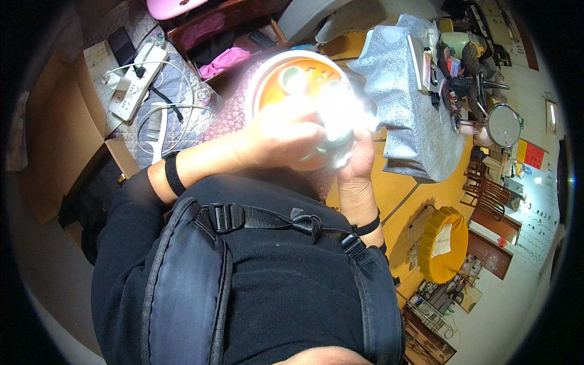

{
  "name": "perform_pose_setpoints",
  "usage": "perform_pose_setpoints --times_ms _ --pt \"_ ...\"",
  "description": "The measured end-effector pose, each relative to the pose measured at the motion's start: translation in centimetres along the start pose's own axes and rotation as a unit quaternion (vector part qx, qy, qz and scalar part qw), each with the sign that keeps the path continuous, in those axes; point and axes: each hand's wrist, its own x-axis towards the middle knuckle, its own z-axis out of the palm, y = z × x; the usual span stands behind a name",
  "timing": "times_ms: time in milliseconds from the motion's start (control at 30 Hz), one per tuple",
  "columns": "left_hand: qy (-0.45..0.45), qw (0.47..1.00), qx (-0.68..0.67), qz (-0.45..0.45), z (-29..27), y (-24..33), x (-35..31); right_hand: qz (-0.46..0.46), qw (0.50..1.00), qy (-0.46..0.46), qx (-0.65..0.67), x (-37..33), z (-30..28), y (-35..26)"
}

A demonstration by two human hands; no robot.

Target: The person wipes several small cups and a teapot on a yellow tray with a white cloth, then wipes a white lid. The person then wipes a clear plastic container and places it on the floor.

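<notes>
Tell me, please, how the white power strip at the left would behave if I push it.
The power strip looks like hard plastic, so it should stay stiff. Its long, flat-sided shape would probably slide rather than roll. The black plug in it may catch.

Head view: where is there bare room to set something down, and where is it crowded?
Bare: the yellow floor between the right forearm, silvery cloth and yellow stool. Crowded: the quilt, holding a power strip, cable and comb.

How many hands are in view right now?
2: the left hand in front of the orange basin with a white rim, and the right hand to its right. Glare hides some fingers; I see no other hands.
</notes>
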Motion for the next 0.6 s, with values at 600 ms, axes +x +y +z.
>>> perform_pose_setpoints --times_ms 600 --pt "0.006 0.724 -0.522 -0.451 1.3 -2.8 -1.6 -0.231 0.91 -0.034 -0.342 0.5 0.4 -0.3"
